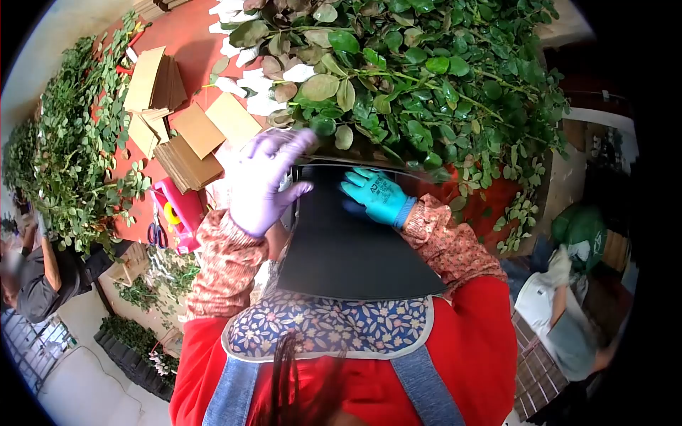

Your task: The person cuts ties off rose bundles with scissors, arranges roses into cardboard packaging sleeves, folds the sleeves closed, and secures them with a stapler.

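A black board (352, 255) slopes from the table edge down toward my apron. My right hand (375, 195), in a teal glove, lies on its upper part with fingers stretched out and holds nothing that I can see. My left hand (266, 181), in a purple glove, is raised at the board's upper left corner, near the cardboard. Its fingers are spread, slightly blurred by motion, with nothing in them. Beyond the board lies a large heap of leafy stems (426, 85), with white wrapped heads (259, 92) at its left end.
Brown cardboard pieces (188, 163) lie in stacks on the red table (195, 42). Below them are a pink tape dispenser (186, 213) and scissors (157, 231). More leafy stems (78, 142) cover the far left. Other people (50, 273) are at both sides.
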The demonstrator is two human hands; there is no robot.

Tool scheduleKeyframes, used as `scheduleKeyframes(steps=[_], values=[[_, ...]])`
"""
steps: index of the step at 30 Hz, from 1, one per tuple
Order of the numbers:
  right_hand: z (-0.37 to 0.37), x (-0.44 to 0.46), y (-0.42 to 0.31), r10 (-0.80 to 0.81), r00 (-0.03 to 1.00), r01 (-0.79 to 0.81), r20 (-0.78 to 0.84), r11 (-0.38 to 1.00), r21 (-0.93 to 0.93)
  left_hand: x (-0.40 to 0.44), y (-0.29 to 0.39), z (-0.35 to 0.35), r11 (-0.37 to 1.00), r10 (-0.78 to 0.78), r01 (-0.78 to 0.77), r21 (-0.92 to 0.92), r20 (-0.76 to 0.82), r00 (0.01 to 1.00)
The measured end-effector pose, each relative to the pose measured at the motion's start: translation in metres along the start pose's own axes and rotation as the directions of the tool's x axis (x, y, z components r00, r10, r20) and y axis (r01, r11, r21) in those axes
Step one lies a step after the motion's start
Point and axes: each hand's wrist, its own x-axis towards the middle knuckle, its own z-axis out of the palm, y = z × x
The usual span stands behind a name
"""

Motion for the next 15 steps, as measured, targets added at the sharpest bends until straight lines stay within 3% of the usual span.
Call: scheduleKeyframes(steps=[1, 3, 4, 5, 7, 8, 10, 11, 12, 13, 15], values=[[0.002, -0.002, -0.001, 0.004, 1.0, -0.004, 0.001, 1.0, 0.006, 0.001, -0.006, 0.008, 0.988, 0.134, -0.132, 0.085, -0.014, 0.991], [0.002, -0.005, -0.004, -0.068, 0.996, 0.076, 0.062, 0.987, -0.139, 0.008, -0.009, 0.012, 0.972, 0.227, -0.222, 0.076, -0.066, 0.972], [-0.011, -0.005, -0.007, -0.111, 0.97, 0.138, 0.214, 0.984, -0.113, 0.011, -0.006, 0.01, 0.973, 0.226, -0.222, 0.07, -0.06, 0.972], [-0.01, -0.006, -0.004, -0.108, 0.97, 0.133, 0.217, 0.985, -0.107, 0.014, -0.001, 0.004, 0.965, 0.251, -0.24, 0.106, -0.1, 0.963], [-0.002, -0.01, 0.004, -0.251, 0.938, 0.275, 0.241, 0.959, -0.073, 0.017, 0.003, 0.001, 0.958, 0.271, -0.253, 0.137, -0.133, 0.953], [0.016, -0.011, 0.015, -0.244, 0.94, 0.311, 0.237, 0.9, -0.304, 0.02, 0.001, 0.003, 0.954, 0.286, -0.269, 0.132, -0.136, 0.949], [0.02, -0.002, 0.033, -0.218, 0.972, 0.234, 0.084, 0.903, -0.361, 0.025, -0.003, 0.004, 0.945, 0.317, -0.3, 0.127, -0.146, 0.937], [0.011, -0.001, 0.037, -0.168, 0.975, 0.179, 0.145, 0.982, -0.066, 0.025, -0.001, 0.0, 0.946, 0.315, -0.299, 0.123, -0.142, 0.938], [0.018, -0.004, 0.035, -0.167, 0.975, 0.177, 0.148, 0.983, -0.058, 0.024, 0.003, -0.006, 0.953, 0.302, -0.295, 0.075, -0.115, 0.946], [0.024, -0.005, 0.033, -0.1, 0.994, 0.094, 0.042, 0.986, 0.139, 0.022, 0.006, -0.009, 0.957, 0.289, -0.288, 0.029, -0.09, 0.953], [0.026, -0.006, 0.029, -0.018, 0.999, 0.034, -0.05, 0.942, 0.333, 0.006, 0.005, -0.008, 0.965, 0.259, -0.256, 0.053, -0.062, 0.964]])
